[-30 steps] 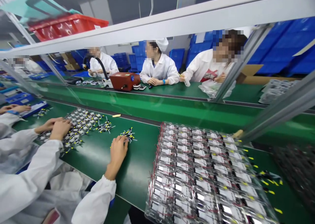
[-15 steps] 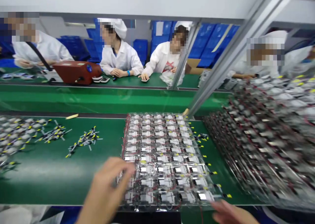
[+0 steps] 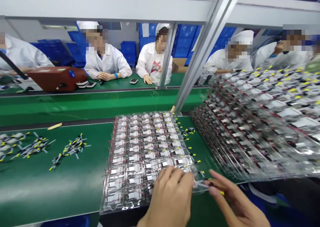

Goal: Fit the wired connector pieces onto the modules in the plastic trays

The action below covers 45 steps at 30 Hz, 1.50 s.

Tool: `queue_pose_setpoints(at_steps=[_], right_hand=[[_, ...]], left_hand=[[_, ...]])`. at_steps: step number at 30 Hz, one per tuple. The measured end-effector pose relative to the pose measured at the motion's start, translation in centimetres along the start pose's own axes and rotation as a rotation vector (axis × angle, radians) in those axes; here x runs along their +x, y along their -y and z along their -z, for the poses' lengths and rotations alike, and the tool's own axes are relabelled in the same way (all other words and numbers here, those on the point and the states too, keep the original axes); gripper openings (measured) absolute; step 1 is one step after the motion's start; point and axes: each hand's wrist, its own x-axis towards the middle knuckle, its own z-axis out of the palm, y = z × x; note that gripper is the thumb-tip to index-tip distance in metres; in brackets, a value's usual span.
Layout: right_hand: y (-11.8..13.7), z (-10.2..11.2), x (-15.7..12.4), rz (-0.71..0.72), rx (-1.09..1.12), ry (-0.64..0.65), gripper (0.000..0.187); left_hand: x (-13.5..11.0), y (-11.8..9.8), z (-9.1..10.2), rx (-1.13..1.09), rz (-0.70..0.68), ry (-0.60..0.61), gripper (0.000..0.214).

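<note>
A clear plastic tray (image 3: 107, 200) lies in front of me, its pockets holding rows of small silver-and-white battery-like parts (image 3: 135, 167) with red wires. My left hand (image 3: 172, 193) is closed, fingers bent down over the tray's near right corner; what it grips is hidden beneath the fingers. Just right of that corner, my right hand (image 3: 235, 200) pinches a small black connector (image 3: 211, 185) between thumb and fingers. A pale grey strip (image 3: 200, 183) runs from the connector toward my left fingertips, and a yellow tip shows by the right thumb.
Tall stacked filled trays (image 3: 250, 130) stand at right. Loose black, grey and yellow pieces (image 3: 72, 147) lie on the green bench (image 3: 62, 190), with another small pile (image 3: 187, 131) behind the tray. A metal post (image 3: 197, 50) rises behind. Several people in white coats sit across.
My left hand has moved right, from the tray's left side to its near right corner. The right hand has come up beside it, now pinching the connector. The view has shifted right.
</note>
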Motion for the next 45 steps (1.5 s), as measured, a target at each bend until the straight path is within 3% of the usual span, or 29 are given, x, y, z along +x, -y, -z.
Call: queue_pose_setpoints(at_steps=[4, 7, 14, 23, 34, 39, 45], right_hand=[[0.1, 1.0, 0.4, -0.011, 0.048, -0.105, 0.029], [-0.1, 1.7, 0.5, 0.049, 0.045, -0.094, 0.019], [-2.4, 1.4, 0.6, 0.044, -0.052, -0.195, 0.024], [-4.6, 0.7, 0.6, -0.158, -0.077, -0.08, 0.038], [-3.8, 0.5, 1.9, -0.067, -0.099, -0.022, 0.038], [-3.9, 0.2, 2.4, -0.034, -0.07, 0.079, 0.032], [-3.1, -0.9, 3.7, 0.014, -0.05, 0.224, 0.031]], left_hand=[[2.2, -0.2, -1.0, 0.186, -0.032, 0.291, 0.038], [3.3, 0.1, -1.5, 0.231, -0.037, 0.373, 0.036], [4.3, -0.1, -1.5, 0.272, -0.033, 0.424, 0.026], [4.4, 0.6, -1.2, 0.204, -0.045, 0.386, 0.023], [4.4, 0.8, -0.9, 0.215, -0.09, 0.438, 0.018], [4.3, 1.1, -0.8, 0.143, -0.088, 0.373, 0.015], [3.8, 1.6, -1.2, 0.018, 0.009, 0.344, 0.016]])
